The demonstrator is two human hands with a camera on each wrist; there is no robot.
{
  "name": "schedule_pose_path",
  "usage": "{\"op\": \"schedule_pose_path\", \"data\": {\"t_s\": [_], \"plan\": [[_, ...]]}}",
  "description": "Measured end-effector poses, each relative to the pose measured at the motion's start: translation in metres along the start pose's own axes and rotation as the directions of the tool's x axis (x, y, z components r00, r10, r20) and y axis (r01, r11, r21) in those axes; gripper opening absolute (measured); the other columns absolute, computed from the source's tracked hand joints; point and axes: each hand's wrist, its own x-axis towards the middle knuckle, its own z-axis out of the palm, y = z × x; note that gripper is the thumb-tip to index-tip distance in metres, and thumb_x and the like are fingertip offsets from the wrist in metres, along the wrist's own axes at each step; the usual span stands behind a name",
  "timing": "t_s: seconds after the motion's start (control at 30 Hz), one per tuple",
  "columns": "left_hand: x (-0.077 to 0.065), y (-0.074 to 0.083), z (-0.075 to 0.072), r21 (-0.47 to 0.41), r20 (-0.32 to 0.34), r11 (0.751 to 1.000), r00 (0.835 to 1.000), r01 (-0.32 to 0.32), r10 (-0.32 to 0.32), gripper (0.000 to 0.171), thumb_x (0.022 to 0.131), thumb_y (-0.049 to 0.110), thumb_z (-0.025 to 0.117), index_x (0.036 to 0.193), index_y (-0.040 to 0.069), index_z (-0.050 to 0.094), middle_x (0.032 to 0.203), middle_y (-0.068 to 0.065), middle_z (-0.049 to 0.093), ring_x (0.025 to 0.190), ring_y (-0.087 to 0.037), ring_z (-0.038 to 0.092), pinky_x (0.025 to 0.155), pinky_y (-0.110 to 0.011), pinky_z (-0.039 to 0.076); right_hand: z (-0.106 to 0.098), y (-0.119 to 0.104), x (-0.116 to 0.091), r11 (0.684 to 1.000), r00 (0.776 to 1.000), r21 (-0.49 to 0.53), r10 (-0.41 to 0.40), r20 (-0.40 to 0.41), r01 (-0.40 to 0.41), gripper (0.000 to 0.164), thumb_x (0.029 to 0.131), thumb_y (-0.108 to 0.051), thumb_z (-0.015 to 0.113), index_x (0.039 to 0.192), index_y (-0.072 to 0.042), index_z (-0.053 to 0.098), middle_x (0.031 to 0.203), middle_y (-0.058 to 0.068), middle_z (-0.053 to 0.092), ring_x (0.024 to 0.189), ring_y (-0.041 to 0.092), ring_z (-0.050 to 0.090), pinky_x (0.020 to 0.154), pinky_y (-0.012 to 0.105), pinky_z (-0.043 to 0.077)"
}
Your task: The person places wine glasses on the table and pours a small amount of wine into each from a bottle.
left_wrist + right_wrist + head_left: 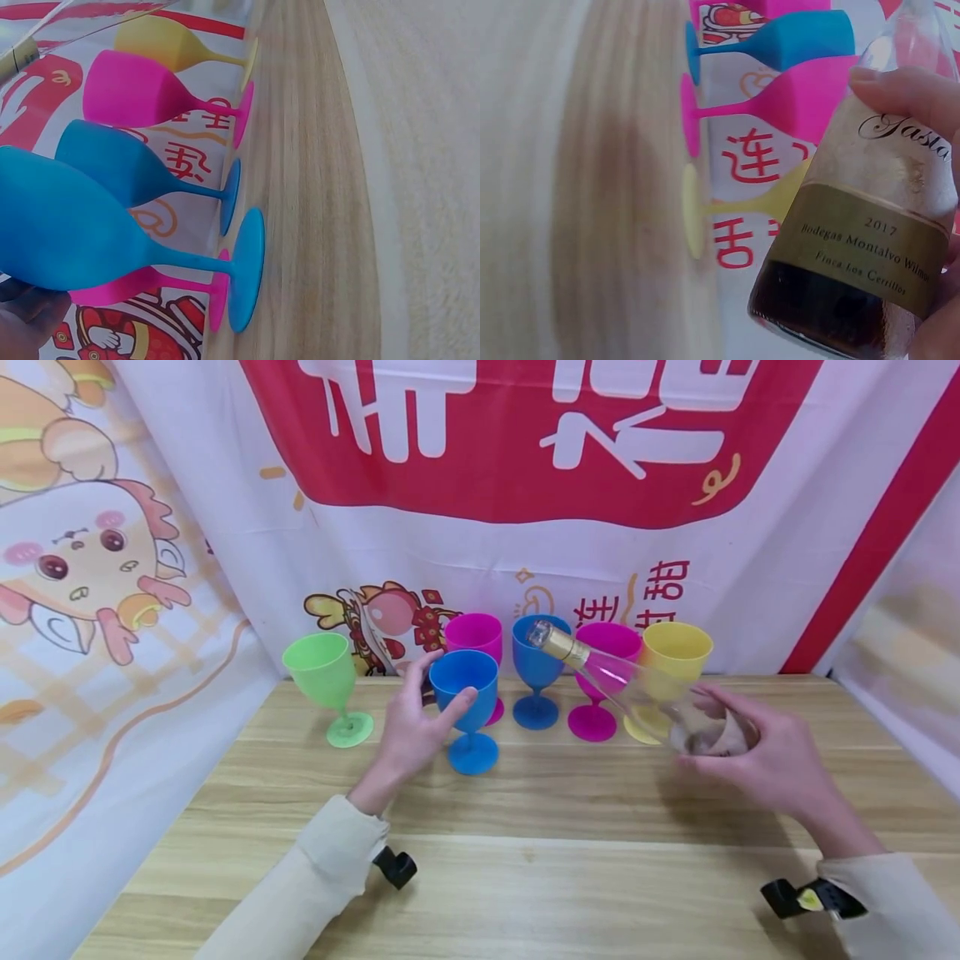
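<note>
My left hand [417, 727] holds a blue plastic goblet [466, 681] by its bowl, thumb at the near side. That goblet [67, 217] stands upright; whether its foot touches the table I cannot tell. My right hand [772, 752] grips a clear glass wine bottle [637, 693] around its lower body. The bottle leans, its neck pointing up and left, and the mouth overlaps a second blue goblet [537, 660] behind it in the head view. In the right wrist view, dark liquid or glass shows at the bottom of the labelled bottle [847, 247].
Along the table's back stand a green goblet [322, 668] at left, a pink goblet [474, 635] partly hidden by the held one, another pink goblet [592, 720], and a yellow goblet [678, 647] partly behind the bottle. A printed cloth [465, 543] hangs behind the wooden table [525, 877].
</note>
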Motion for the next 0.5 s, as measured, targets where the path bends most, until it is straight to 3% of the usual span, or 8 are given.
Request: {"op": "schedule_pose_path", "data": {"t_s": [0.17,0.23,0.4,0.5], "plan": [[0.001,-0.003,0.001,-0.01,-0.007,1.0,1.0,-0.022,0.022,0.075,0.099,0.051,0.07,0.16,0.023,0.036,0.152,-0.009,0.057,0.136,-0.031,0.059,0.11,-0.053,0.055,-0.001,-0.009,0.007,0.999,0.999,-0.012,-0.042,-0.029,0.042,0.091,0.071,-0.031,0.101,0.152,-0.025,0.06,0.127,0.011,0.077,0.106,-0.011,0.05,0.081,0.004,0.039],[0.001,-0.004,0.002,-0.018,-0.005,0.999,1.0,-0.028,0.028,0.074,0.099,0.05,0.069,0.16,0.023,0.036,0.151,-0.009,0.057,0.136,-0.031,0.059,0.11,-0.054,0.055,-0.002,-0.012,0.011,0.996,0.994,-0.022,-0.091,-0.054,0.09,0.093,0.068,-0.027,0.103,0.151,-0.022,0.062,0.125,0.012,0.077,0.106,-0.016,0.05,0.084,0.002,0.037],[0.002,-0.006,0.005,-0.027,0.002,0.999,1.0,-0.031,0.031,0.074,0.1,0.049,0.068,0.16,0.024,0.034,0.15,-0.01,0.058,0.136,-0.032,0.059,0.108,-0.055,0.056,-0.006,-0.021,0.022,0.972,0.972,-0.106,-0.219,-0.086,0.21,0.091,0.062,-0.023,0.105,0.144,-0.014,0.067,0.121,0.015,0.077,0.104,0.008,0.06,0.078,0.007,0.04],[0.001,-0.005,0.005,-0.02,-0.003,0.999,1.0,-0.026,0.026,0.074,0.1,0.049,0.067,0.16,0.024,0.033,0.151,-0.011,0.057,0.137,-0.032,0.059,0.108,-0.055,0.057,-0.008,-0.027,0.029,0.966,0.973,-0.146,-0.222,-0.056,0.212,0.09,0.063,-0.026,0.104,0.144,-0.013,0.066,0.125,0.017,0.074,0.106,0.028,0.063,0.08,0.021,0.049]]}}
